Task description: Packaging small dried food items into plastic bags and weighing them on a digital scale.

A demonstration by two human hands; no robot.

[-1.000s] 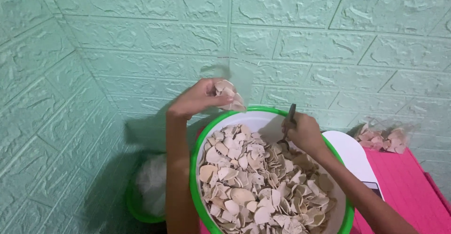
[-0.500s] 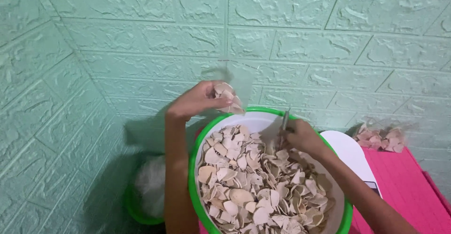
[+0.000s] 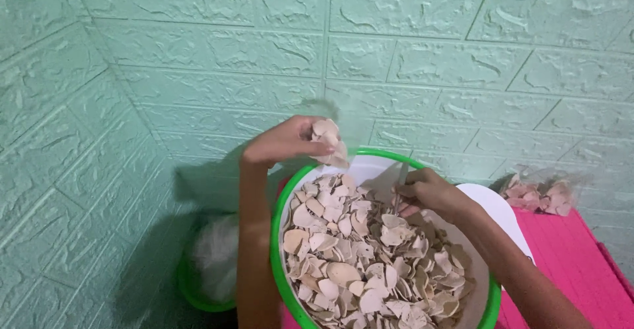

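Above the green-rimmed basin [image 3: 281,250], at its twelve o'clock edge, the left hand [image 3: 284,141] is closed on a small stack of pale chips [image 3: 328,141]. At two o'clock the right hand [image 3: 429,190] grips a thin dark tool [image 3: 400,178], its tip among the heaped chips [image 3: 370,256].

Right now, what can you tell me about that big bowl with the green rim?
The bowl is round, white inside with a bright green rim, and looks like plastic. It sits upright, heaped with pale, thin, curved chips. The right hand reaches into it with a slim dark tool; the left hand holds chips above its far edge.
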